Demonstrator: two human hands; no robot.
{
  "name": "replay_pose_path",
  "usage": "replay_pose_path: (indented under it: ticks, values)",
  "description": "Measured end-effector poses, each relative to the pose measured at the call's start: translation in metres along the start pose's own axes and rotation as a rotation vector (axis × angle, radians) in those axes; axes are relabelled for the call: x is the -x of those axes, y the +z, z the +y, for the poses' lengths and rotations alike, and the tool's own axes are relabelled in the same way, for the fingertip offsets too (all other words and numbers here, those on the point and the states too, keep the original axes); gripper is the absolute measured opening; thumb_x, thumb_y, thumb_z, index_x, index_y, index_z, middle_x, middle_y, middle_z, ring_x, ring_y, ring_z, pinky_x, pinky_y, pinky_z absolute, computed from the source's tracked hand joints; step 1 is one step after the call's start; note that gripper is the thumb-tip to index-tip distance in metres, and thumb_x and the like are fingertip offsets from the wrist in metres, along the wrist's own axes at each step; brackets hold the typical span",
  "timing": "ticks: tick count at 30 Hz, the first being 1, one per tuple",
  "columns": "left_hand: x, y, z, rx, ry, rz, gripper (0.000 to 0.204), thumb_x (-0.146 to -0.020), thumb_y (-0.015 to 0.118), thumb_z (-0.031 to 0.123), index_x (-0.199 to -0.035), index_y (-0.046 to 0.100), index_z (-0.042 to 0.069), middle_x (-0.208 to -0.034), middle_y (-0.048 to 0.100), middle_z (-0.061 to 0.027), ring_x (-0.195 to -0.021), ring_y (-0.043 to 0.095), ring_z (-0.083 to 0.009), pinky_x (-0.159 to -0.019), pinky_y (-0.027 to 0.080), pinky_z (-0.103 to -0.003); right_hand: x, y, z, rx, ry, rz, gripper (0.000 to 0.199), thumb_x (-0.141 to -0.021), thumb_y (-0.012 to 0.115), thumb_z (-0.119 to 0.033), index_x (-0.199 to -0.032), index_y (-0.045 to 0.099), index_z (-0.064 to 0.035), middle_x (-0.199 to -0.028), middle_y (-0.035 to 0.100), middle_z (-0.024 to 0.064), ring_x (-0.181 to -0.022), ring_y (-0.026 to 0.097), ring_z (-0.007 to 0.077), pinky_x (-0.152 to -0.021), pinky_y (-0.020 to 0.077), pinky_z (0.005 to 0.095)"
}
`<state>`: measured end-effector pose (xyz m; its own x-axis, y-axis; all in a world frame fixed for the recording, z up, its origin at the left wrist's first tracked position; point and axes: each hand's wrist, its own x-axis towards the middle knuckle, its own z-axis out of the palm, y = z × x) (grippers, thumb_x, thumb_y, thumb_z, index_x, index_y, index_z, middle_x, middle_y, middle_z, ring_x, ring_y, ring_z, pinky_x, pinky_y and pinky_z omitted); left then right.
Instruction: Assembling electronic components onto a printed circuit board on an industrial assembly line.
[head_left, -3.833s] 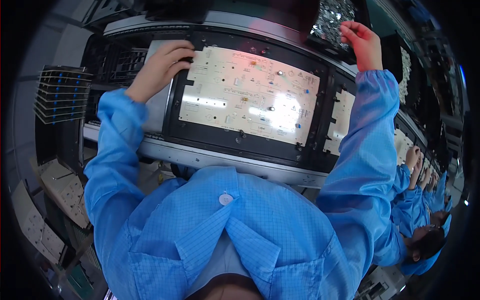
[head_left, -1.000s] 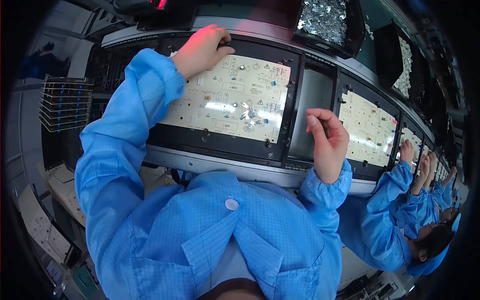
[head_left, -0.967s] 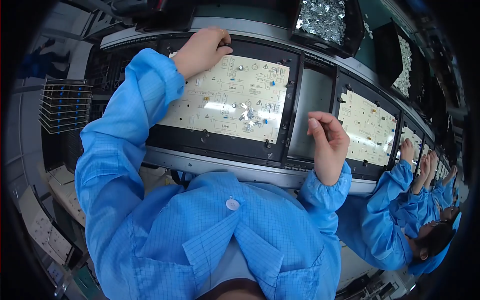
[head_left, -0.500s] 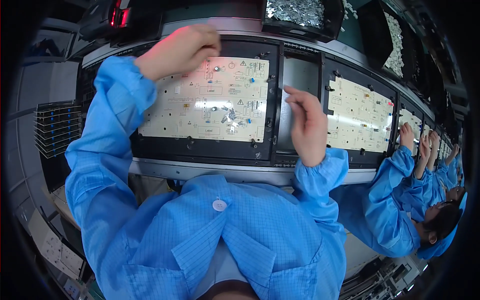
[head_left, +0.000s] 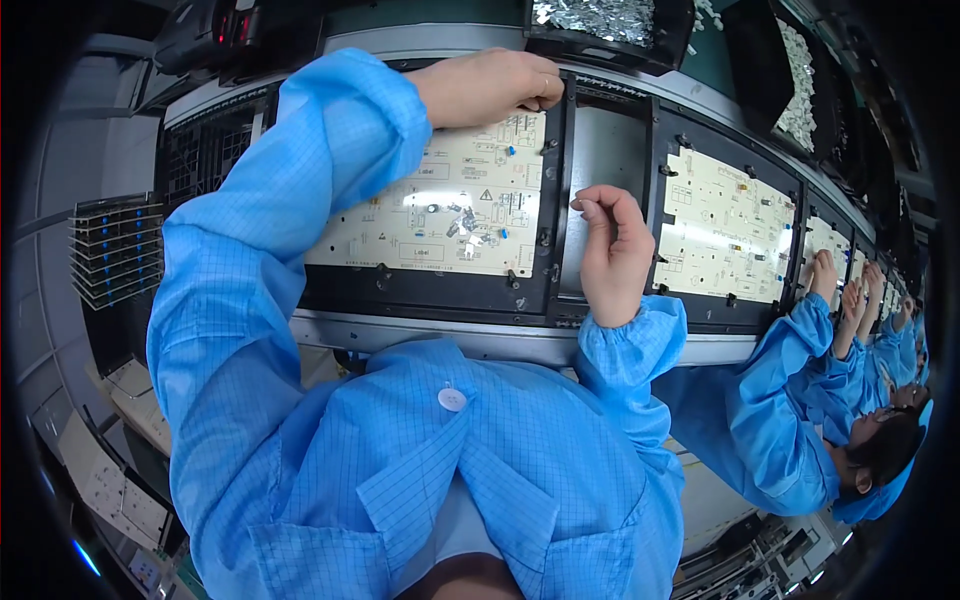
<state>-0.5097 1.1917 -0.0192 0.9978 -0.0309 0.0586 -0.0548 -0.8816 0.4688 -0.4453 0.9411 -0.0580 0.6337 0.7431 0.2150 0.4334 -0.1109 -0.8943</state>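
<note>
At upper centre of the frame, the left hand point(head_left: 490, 87) pinches its fingertips together on the top edge of the pale circuit board point(head_left: 440, 215) in its black carrier frame point(head_left: 430, 295). Right of it, the right hand point(head_left: 612, 255) hovers, fingers loosely curled, empty.

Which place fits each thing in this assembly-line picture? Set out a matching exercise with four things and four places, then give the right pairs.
Things:
1. left hand
2. right hand
3. tray of small silvery parts
4. white coat button

Places:
A. on the blue coat, lower middle
B. at the top edge of the near circuit board
C. above the conveyor, at the top of the picture
D. raised over the gap between two board carriers

Pairs: 1-B, 2-D, 3-C, 4-A
</note>
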Motion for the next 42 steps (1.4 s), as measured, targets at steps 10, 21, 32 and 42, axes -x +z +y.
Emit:
replay_pose_path:
  ticks: [10,21,32,42]
  values:
    - [0.036,0.001,0.006,-0.115,0.175,0.153,0.017,-0.086,0.062,0.007,-0.102,0.065,0.005,-0.109,0.057,-0.0062,-0.102,0.06,-0.0251,-0.088,0.05,-0.037,-0.008,-0.005,-0.003,-0.004,-0.009,0.035,0.008,-0.095,0.06,-0.002,-0.101,0.066,0.0011,-0.092,0.066,0.0034,-0.086,0.059,0.0096,-0.081,0.0464,0.0219]
    - [0.097,0.024,0.036,0.113,-0.007,-0.154,0.01,-0.08,0.065,0.0,-0.087,0.058,0.0,-0.092,0.057,-0.0114,-0.093,0.058,-0.0306,-0.081,0.05,-0.039,-0.071,0.037,-0.01,0.146,0.117,-0.13,0.02,-0.087,0.068,-0.002,-0.106,0.066,0.0012,-0.086,0.071,0.0049,-0.075,0.062,0.0081,-0.066,0.0487,0.0227]
    - [0.112,0.019,0.03,0.333,-0.134,0.152,0.018,-0.085,0.058,-0.001,-0.102,0.064,-0.001,-0.09,0.063,-0.0164,-0.077,0.062,-0.03,-0.074,0.051,-0.039,-0.102,0.064,-0.003,0.344,0.26,-0.058,0.042,-0.071,0.075,-0.016,-0.108,0.056,-0.0059,-0.079,0.073,0.0037,-0.084,0.067,0.026,-0.095,0.0376,0.0418]
    - [0.111,-0.013,0.007,0.587,-0.554,0.19,0.015,-0.088,0.066,0.003,-0.099,0.07,-0.005,-0.083,0.07,-0.0092,-0.075,0.066,-0.0121,-0.072,0.054,-0.024,-0.103,0.067,0.001,0.366,0.225,-0.033,0.043,-0.072,0.081,-0.011,-0.106,0.057,-0.0024,-0.076,0.072,0.0034,-0.068,0.062,0.0102,-0.063,0.0473,0.0254]
